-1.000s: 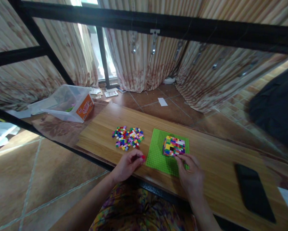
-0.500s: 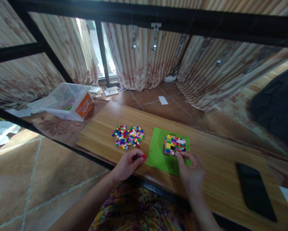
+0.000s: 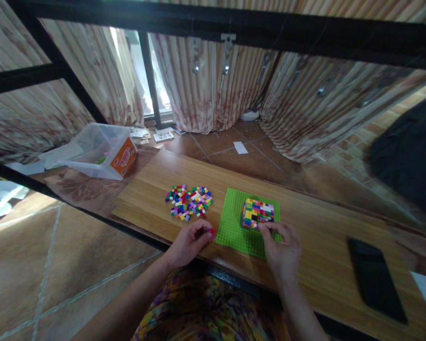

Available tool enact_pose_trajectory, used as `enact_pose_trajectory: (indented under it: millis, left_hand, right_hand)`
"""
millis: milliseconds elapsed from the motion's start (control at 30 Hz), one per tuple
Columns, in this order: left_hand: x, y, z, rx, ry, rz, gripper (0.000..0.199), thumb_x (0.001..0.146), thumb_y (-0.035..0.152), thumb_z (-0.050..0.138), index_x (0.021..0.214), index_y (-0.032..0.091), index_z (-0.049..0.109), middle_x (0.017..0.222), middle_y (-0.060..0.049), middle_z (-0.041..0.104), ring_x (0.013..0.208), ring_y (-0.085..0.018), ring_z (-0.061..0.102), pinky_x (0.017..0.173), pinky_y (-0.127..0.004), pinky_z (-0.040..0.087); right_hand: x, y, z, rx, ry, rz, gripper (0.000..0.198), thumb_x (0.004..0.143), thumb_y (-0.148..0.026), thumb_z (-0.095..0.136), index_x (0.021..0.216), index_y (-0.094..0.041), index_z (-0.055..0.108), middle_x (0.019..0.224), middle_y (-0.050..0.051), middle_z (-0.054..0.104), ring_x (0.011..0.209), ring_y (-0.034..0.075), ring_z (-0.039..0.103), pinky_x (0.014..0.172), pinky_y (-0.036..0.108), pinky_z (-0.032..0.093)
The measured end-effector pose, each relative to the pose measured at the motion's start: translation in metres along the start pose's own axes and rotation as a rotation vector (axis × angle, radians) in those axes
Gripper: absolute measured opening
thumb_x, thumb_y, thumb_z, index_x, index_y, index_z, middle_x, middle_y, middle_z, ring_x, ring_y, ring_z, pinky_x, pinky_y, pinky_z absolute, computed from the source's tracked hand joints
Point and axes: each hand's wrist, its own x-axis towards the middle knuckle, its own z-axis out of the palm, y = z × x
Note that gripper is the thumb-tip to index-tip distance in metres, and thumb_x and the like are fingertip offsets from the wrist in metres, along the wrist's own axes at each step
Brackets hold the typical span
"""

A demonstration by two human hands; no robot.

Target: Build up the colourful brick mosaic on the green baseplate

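Between the thumb and forefinger of my left hand (image 3: 191, 240) is a small red brick (image 3: 212, 231), just left of the green baseplate (image 3: 230, 222). A block of many-coloured toy bricks (image 3: 258, 212) stands on the baseplate. My right hand (image 3: 282, 244) is at its near edge, thumb and forefinger pinched together against the top corner. Whatever lies between those fingertips is too small to make out. Left of the baseplate, a loose pile of coloured bricks (image 3: 189, 202) is spread over the wooden board.
A black phone-like slab (image 3: 376, 279) lies on the wooden board (image 3: 319, 237) at the right. Beyond the board's left end stands a clear plastic bin (image 3: 102, 151) with an orange label. A black metal bar (image 3: 213, 21) crosses above, in front of curtains.
The whole view has shifted very slightly. Both hands keep nearly the same places, the left with the red brick and the right at the block's near edge.
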Motion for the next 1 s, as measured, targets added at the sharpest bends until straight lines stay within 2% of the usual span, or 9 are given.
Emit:
enact_pose_trajectory:
  millis: [200, 300, 400, 533, 667, 833, 1000]
  left_hand:
    - [0.001, -0.001, 0.000, 0.027, 0.024, 0.018, 0.017, 0.089, 0.032, 0.056, 0.088, 0.016, 0.059, 0.078, -0.002, 0.057, 0.072, -0.012, 0.052, 0.067, -0.023, 0.042]
    - [0.001, -0.002, 0.000, 0.032, 0.033, 0.018, 0.018, 0.089, 0.033, 0.057, 0.087, 0.015, 0.060, 0.078, -0.002, 0.059, 0.072, -0.012, 0.052, 0.066, -0.023, 0.042]
    - [0.001, -0.001, 0.001, 0.028, 0.043, 0.018, 0.020, 0.087, 0.034, 0.060, 0.084, 0.015, 0.061, 0.074, -0.001, 0.058, 0.069, -0.012, 0.051, 0.065, -0.022, 0.042]
    - [0.001, 0.001, 0.000, 0.014, 0.040, 0.015, 0.023, 0.086, 0.037, 0.061, 0.083, 0.015, 0.062, 0.074, -0.001, 0.058, 0.068, -0.012, 0.050, 0.063, -0.022, 0.041]
    - [0.000, 0.002, -0.001, -0.011, 0.015, 0.014, 0.023, 0.085, 0.038, 0.062, 0.082, 0.014, 0.063, 0.074, -0.001, 0.058, 0.069, -0.012, 0.051, 0.064, -0.022, 0.042]
    - [-0.001, 0.001, -0.003, -0.039, -0.018, 0.005, 0.023, 0.083, 0.037, 0.065, 0.083, 0.014, 0.065, 0.075, -0.002, 0.060, 0.069, -0.012, 0.051, 0.066, -0.023, 0.043]
    - [-0.002, 0.002, -0.005, -0.005, -0.064, 0.011, 0.019, 0.084, 0.033, 0.063, 0.083, 0.014, 0.066, 0.075, -0.001, 0.060, 0.069, -0.012, 0.052, 0.066, -0.022, 0.043]
  right_hand:
    - [0.001, -0.010, -0.006, 0.003, -0.031, -0.013, 0.027, 0.081, -0.045, 0.062, 0.074, -0.020, 0.070, 0.083, 0.006, 0.063, 0.083, 0.022, 0.058, 0.077, 0.036, 0.044]
    - [-0.010, -0.024, -0.007, 0.089, -0.031, -0.053, 0.023, 0.084, -0.041, 0.059, 0.080, -0.020, 0.069, 0.086, 0.005, 0.065, 0.084, 0.021, 0.059, 0.079, 0.036, 0.046]
    - [-0.030, -0.043, -0.001, 0.205, -0.172, -0.057, 0.022, 0.087, -0.038, 0.055, 0.083, -0.021, 0.068, 0.087, 0.005, 0.066, 0.084, 0.019, 0.061, 0.078, 0.034, 0.047]
    - [-0.055, -0.063, 0.016, 0.335, -0.429, 0.038, 0.025, 0.089, -0.038, 0.052, 0.093, -0.021, 0.069, 0.091, 0.006, 0.068, 0.083, 0.018, 0.063, 0.075, 0.031, 0.049]
    - [-0.061, -0.072, 0.030, 0.402, -0.510, 0.117, 0.027, 0.087, -0.040, 0.054, 0.100, -0.021, 0.069, 0.096, 0.007, 0.069, 0.085, 0.019, 0.063, 0.074, 0.031, 0.050]
    - [-0.053, -0.075, 0.034, 0.460, -0.545, 0.145, 0.026, 0.088, -0.040, 0.053, 0.090, -0.020, 0.070, 0.088, 0.006, 0.069, 0.082, 0.019, 0.063, 0.073, 0.030, 0.049]
    - [-0.052, -0.074, 0.035, 0.446, -0.573, 0.110, 0.024, 0.088, -0.035, 0.050, 0.082, -0.020, 0.069, 0.081, 0.005, 0.069, 0.077, 0.018, 0.063, 0.071, 0.028, 0.048]
